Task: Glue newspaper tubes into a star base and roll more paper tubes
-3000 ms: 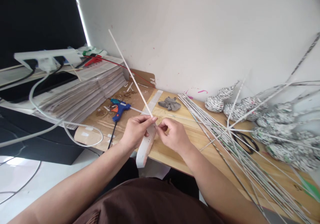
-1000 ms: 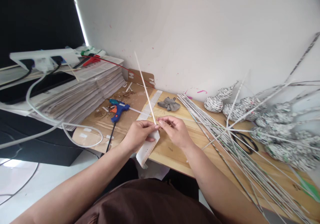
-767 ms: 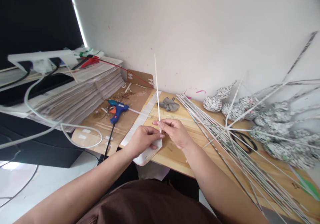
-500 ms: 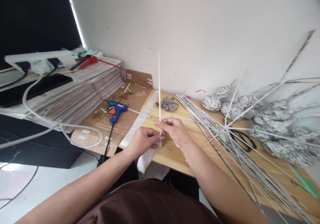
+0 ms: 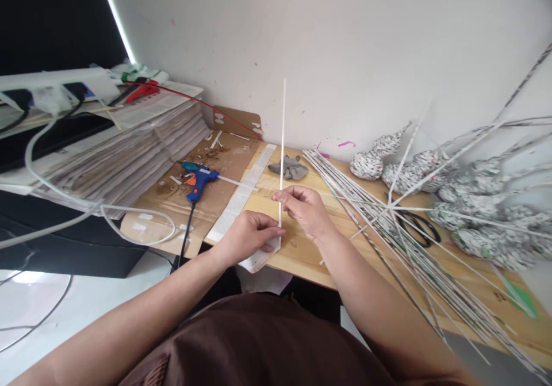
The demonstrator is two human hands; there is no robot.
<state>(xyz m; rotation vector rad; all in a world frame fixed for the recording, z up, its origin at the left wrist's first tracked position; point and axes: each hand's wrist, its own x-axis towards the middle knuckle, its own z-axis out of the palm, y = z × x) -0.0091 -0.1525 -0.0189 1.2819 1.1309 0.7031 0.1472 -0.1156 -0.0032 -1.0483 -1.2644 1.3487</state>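
Note:
A thin white paper tube [image 5: 282, 144] stands nearly upright in front of me. My right hand [image 5: 304, 210] pinches it between thumb and fingers a little above its lower end. Just below and to the left, my left hand [image 5: 252, 236] is closed on the tube's lower end, its thumb pointing right. A white paper strip [image 5: 259, 259] runs out from under the left hand at the table's front edge; how it joins the tube is hidden by the fingers.
A blue glue gun [image 5: 200, 180] lies on brown cardboard [image 5: 228, 164] to the left, beside stacked newspapers [image 5: 172, 124]. Behind my hands is a grey cloth [image 5: 290, 168]. Rolled paper tubes [image 5: 345, 187], black scissors [image 5: 420, 230] and woven paper shapes [image 5: 366, 164] lie to the right.
The view has shifted slightly, so the surroundings sit a little higher. The right hand has moved slightly up the tube from the left hand; both keep their hold.

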